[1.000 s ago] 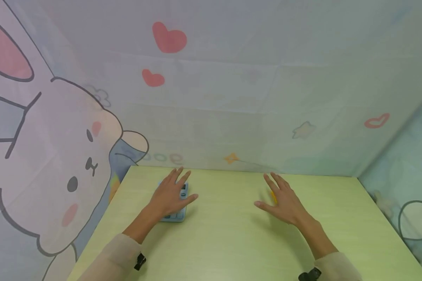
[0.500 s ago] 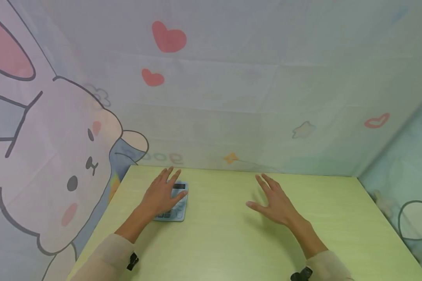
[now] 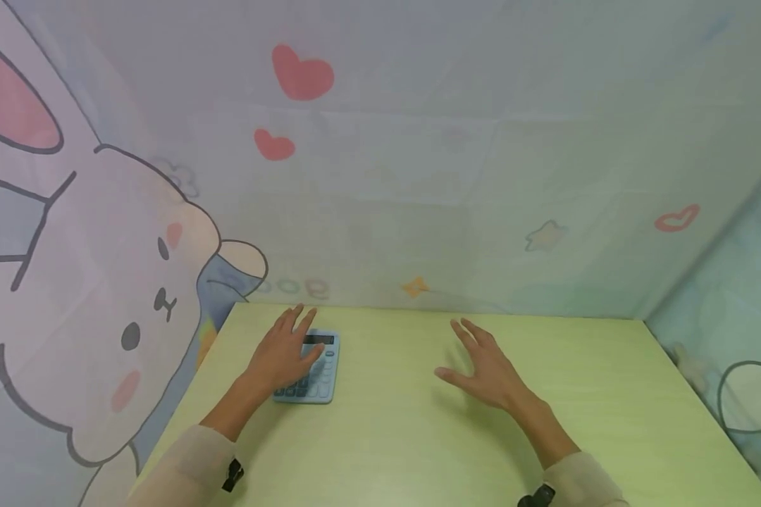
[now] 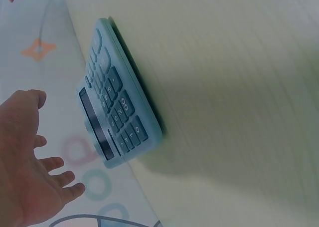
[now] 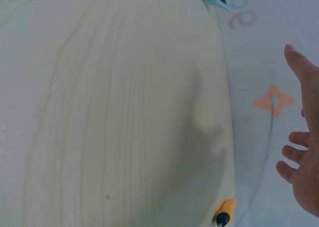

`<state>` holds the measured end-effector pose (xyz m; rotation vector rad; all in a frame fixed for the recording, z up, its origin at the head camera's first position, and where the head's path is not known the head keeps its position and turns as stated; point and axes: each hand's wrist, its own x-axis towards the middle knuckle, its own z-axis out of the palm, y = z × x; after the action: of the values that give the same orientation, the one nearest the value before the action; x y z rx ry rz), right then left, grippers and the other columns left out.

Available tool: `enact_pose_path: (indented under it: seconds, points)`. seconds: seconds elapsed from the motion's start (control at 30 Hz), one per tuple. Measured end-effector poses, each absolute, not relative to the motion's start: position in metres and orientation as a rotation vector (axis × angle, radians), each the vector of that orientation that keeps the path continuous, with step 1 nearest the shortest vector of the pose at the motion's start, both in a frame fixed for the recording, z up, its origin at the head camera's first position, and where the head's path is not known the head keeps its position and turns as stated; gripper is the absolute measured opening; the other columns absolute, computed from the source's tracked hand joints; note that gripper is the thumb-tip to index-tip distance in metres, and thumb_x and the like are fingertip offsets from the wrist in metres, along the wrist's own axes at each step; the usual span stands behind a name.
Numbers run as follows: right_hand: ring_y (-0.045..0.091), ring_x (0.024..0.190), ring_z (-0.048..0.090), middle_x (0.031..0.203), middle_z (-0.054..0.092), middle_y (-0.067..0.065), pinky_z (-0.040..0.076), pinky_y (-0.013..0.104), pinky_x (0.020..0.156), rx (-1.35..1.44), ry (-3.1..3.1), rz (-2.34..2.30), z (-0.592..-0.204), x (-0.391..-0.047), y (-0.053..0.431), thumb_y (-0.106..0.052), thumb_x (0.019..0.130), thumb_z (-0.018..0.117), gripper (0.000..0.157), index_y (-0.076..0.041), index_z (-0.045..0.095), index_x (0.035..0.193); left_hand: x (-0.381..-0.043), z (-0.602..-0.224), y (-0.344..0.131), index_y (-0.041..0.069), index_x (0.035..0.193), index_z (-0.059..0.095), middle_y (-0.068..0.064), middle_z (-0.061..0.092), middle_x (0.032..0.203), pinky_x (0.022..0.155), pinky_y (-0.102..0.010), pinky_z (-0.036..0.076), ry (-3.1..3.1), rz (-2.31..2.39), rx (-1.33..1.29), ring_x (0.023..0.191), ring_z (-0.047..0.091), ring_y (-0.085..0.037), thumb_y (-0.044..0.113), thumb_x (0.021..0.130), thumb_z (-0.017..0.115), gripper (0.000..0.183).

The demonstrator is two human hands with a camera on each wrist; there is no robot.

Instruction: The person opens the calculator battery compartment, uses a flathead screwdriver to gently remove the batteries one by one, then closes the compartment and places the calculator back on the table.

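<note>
- The calculator [image 3: 322, 382] lay flat on the table [image 3: 387, 429], at the left side of it.
- The left hand [image 3: 279, 357] was above the calculator and in the head view covered a part of it; its fingers were spread wide.
- The right hand [image 3: 487, 371] was above the table, its fingers also wide.
- Near the far edge lay an orange and black thing [image 5: 228, 206], only partly seen.

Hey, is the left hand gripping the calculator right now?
No, the left wrist view shows a gap between the left hand and the calculator, with nothing in its grasp.
</note>
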<state>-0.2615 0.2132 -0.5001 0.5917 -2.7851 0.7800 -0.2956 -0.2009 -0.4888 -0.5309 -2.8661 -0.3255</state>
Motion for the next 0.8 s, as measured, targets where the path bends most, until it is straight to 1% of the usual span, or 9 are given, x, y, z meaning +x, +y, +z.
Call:
enact_pose_path:
  seconds: [0.17, 0.33, 0.43, 0.67, 0.73, 0.8]
  points:
    - [0.034, 0.146, 0.025, 0.164, 0.02, 0.002, 0.036, 0.065, 0.102, 0.585, -2.795, 0.827, -0.505, -0.259, 0.208, -0.07, 0.086, 0.059, 0.094, -0.025, 0.022, 0.159, -0.294, -0.49, -0.206, 0.007, 0.157, 0.027, -0.023, 0.026, 0.158, 0.11, -0.058, 0.033, -2.869, -0.297, -0.501, 0.143, 0.027, -0.043, 0.04, 0.098, 0.058, 0.074]
    - [0.035, 0.145, 0.029, 0.162, 0.025, 0.004, 0.036, 0.063, 0.103, 0.6, -2.781, 0.842, -0.505, -0.26, 0.204, -0.069, 0.087, 0.06, 0.092, -0.024, 0.024, 0.159, -0.296, -0.49, -0.209, 0.005, 0.156, 0.027, -0.024, 0.028, 0.156, 0.106, -0.059, 0.037, -2.847, -0.325, -0.486, 0.141, 0.03, -0.043, 0.036, 0.097, 0.061, 0.075]
    - [0.035, 0.144, 0.03, 0.161, 0.026, 0.004, 0.036, 0.063, 0.103, 0.626, -2.77, 0.864, -0.503, -0.26, 0.2, -0.067, 0.087, 0.061, 0.09, -0.024, 0.025, 0.159, -0.297, -0.492, -0.212, 0.005, 0.156, 0.026, -0.024, 0.029, 0.156, 0.103, -0.061, 0.039, -2.859, -0.382, -0.462, 0.14, 0.031, -0.044, 0.035, 0.097, 0.06, 0.074]
    - [0.031, 0.144, 0.031, 0.161, 0.026, 0.001, 0.037, 0.059, 0.105, 0.635, -2.776, 0.919, -0.503, -0.26, 0.188, -0.068, 0.087, 0.059, 0.089, -0.027, 0.025, 0.159, -0.298, -0.501, -0.219, 0.007, 0.157, 0.023, -0.023, 0.032, 0.151, 0.09, -0.058, 0.048, -2.915, -0.466, -0.41, 0.135, 0.037, -0.043, 0.036, 0.099, 0.056, 0.073]
    - [0.031, 0.144, 0.031, 0.161, 0.027, 0.003, 0.036, 0.059, 0.106, 0.645, -2.77, 0.937, -0.505, -0.261, 0.184, -0.067, 0.088, 0.059, 0.088, -0.027, 0.025, 0.158, -0.298, -0.501, -0.219, 0.005, 0.157, 0.023, -0.024, 0.032, 0.151, 0.087, -0.057, 0.049, -2.92, -0.5, -0.421, 0.134, 0.037, -0.045, 0.033, 0.101, 0.054, 0.07]
    - [0.03, 0.143, 0.032, 0.16, 0.029, 0.004, 0.036, 0.058, 0.106, 0.654, -2.765, 0.954, -0.507, -0.261, 0.18, -0.066, 0.089, 0.059, 0.086, -0.028, 0.026, 0.158, -0.297, -0.502, -0.22, 0.003, 0.156, 0.023, -0.025, 0.033, 0.15, 0.087, -0.057, 0.049, -2.926, -0.521, -0.431, 0.134, 0.036, -0.046, 0.03, 0.103, 0.051, 0.066]
